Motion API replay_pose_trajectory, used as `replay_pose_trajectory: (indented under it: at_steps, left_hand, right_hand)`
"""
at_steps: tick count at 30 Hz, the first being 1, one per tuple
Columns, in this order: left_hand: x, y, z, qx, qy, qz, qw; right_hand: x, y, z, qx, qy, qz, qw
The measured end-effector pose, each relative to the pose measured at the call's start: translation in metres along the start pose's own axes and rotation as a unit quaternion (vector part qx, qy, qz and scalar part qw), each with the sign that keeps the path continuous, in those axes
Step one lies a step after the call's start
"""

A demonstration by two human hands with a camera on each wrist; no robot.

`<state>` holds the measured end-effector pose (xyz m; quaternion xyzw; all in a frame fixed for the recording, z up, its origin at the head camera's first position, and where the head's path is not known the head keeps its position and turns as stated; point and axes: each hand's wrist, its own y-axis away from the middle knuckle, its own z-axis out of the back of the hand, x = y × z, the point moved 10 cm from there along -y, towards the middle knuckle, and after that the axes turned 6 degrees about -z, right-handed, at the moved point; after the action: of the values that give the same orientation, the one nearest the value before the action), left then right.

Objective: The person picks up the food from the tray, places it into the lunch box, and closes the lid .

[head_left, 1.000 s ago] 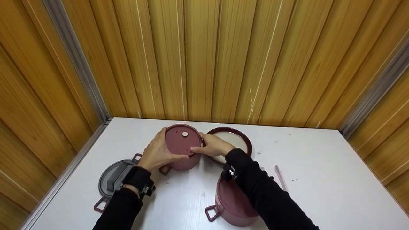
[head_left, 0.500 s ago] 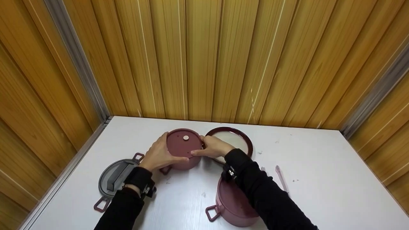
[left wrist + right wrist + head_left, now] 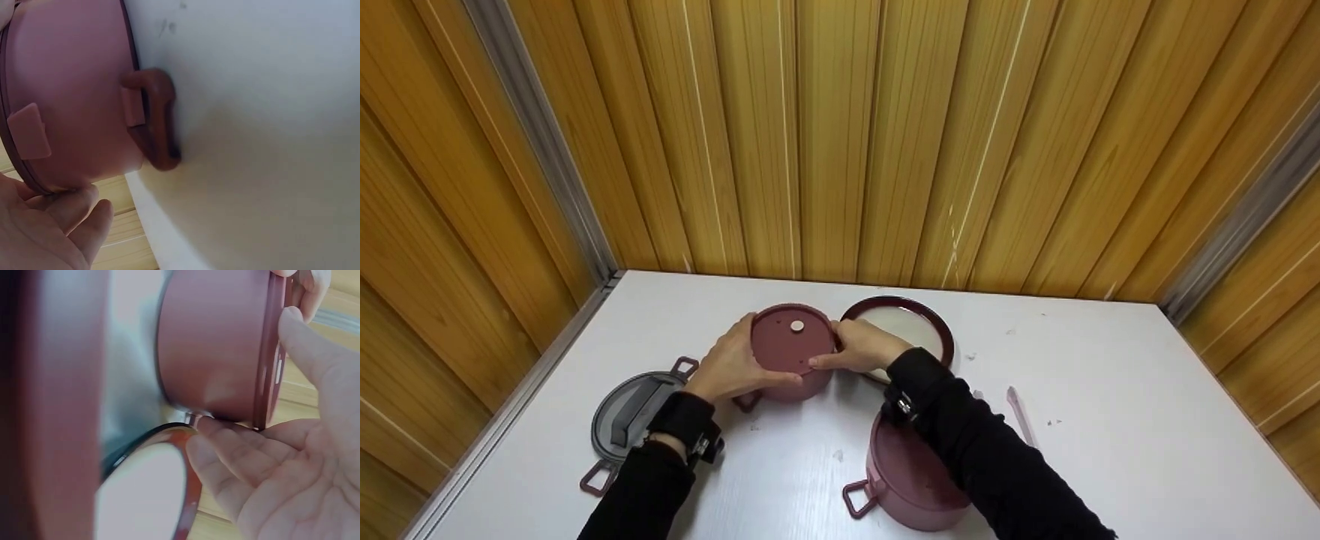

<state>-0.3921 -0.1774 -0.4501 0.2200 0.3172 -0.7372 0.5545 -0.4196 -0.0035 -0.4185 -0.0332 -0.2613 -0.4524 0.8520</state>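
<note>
A small round pink lunch box (image 3: 793,341), with a flat lid and a pale round button on it, is between both hands in the head view. My left hand (image 3: 735,364) grips its left side, thumb along the front rim. My right hand (image 3: 866,345) grips its right side, thumb tip at the lid's edge. A latch tab (image 3: 31,132) and a dark red handle (image 3: 160,121) stick out from its wall in the left wrist view. In the right wrist view, the right fingers (image 3: 242,455) reach under the far side of the box, beside a dark-rimmed plate.
A larger pink container (image 3: 911,480) stands at the front, partly under the right forearm. A grey oval lid with handles (image 3: 634,416) lies left. A red-rimmed white plate (image 3: 911,322) lies behind the right hand, and a slim pink utensil (image 3: 1020,416) lies right.
The lunch box's top has come down slightly and a little toward me, with both hands keeping their grip. The other things on the table have stayed put.
</note>
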Motion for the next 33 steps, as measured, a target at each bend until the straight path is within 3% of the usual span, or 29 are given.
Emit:
replay_pose_trajectory:
  at_steps: [4,8,16,22,33]
  left_hand:
    - [-0.001,0.002,-0.001,0.024,-0.013,0.017,0.9995]
    - [-0.002,0.002,-0.005,0.037,-0.058,0.033,0.9971]
    - [-0.012,-0.003,-0.012,0.061,-0.133,-0.003,0.9892]
    - [-0.010,-0.003,-0.015,0.078,-0.142,0.001,0.9867]
    - [-0.016,-0.009,-0.019,0.081,-0.145,-0.011,0.9861]
  right_hand:
    - [-0.002,0.002,-0.003,0.013,0.013,-0.024,0.9995]
    - [-0.006,0.004,-0.011,0.036,0.016,-0.035,0.9986]
    - [-0.008,0.005,-0.016,0.055,0.031,-0.029,0.9976]
    - [-0.008,0.005,-0.017,0.059,0.049,-0.034,0.9965]
    - [-0.008,0.008,-0.011,0.049,0.067,-0.035,0.9959]
